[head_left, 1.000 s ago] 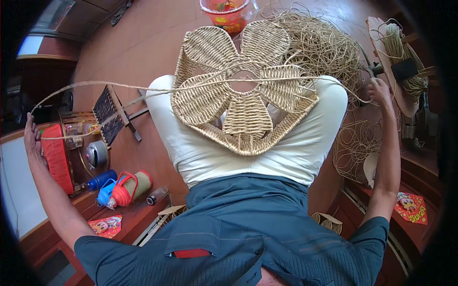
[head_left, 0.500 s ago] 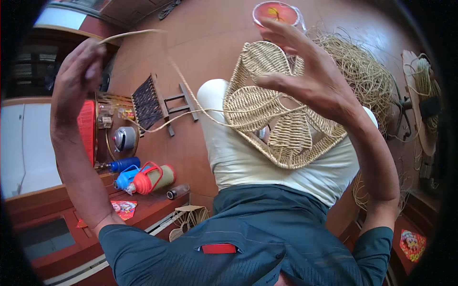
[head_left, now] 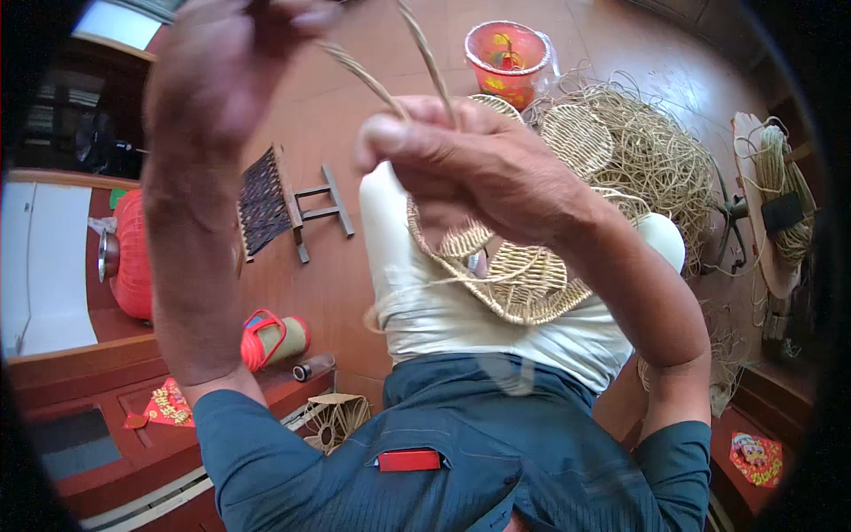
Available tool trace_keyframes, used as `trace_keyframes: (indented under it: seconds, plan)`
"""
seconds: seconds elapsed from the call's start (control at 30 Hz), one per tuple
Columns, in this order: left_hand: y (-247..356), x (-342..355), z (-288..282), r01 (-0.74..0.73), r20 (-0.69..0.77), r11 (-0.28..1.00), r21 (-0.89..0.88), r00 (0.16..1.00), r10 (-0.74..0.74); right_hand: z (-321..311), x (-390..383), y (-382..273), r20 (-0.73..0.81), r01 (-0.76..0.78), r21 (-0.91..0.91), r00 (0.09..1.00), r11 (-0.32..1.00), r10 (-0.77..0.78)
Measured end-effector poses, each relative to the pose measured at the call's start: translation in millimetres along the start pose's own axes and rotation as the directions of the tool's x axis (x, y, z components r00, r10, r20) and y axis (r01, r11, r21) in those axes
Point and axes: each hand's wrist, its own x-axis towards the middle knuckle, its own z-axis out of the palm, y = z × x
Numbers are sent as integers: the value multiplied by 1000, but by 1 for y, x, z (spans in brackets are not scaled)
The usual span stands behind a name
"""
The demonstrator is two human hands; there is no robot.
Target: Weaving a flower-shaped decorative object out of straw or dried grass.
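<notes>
The woven piece [head_left: 532, 275] lies on the person's lap, at 3 o'clock from centre. The right hand [head_left: 479, 164] pinches a rattan strand [head_left: 425, 53] above it; the left hand [head_left: 222, 71], at 11 o'clock, seems closed on another strand [head_left: 359, 78]. The strands are probably being pulled tight; the next move calls for steady tension.

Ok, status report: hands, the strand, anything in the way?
Left hand and right hand raised, both pinching the rattan strand. Woven flower piece resting on lap. Nothing blocking.
</notes>
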Motion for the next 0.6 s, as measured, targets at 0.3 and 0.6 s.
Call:
trace_keyframes:
  seconds: [0.3, 0.6]
  plan:
    - [128, -59, -307, -82, -328, 996, -22, 942, 71, -200, -84, -85, -438, -248, -839, 836, 485, -330]
    - [190, -148, -523, -112, -824, 970, 215, 512, 242, -280, -181, -180, -570, -302, -796, 667, 525, -480]
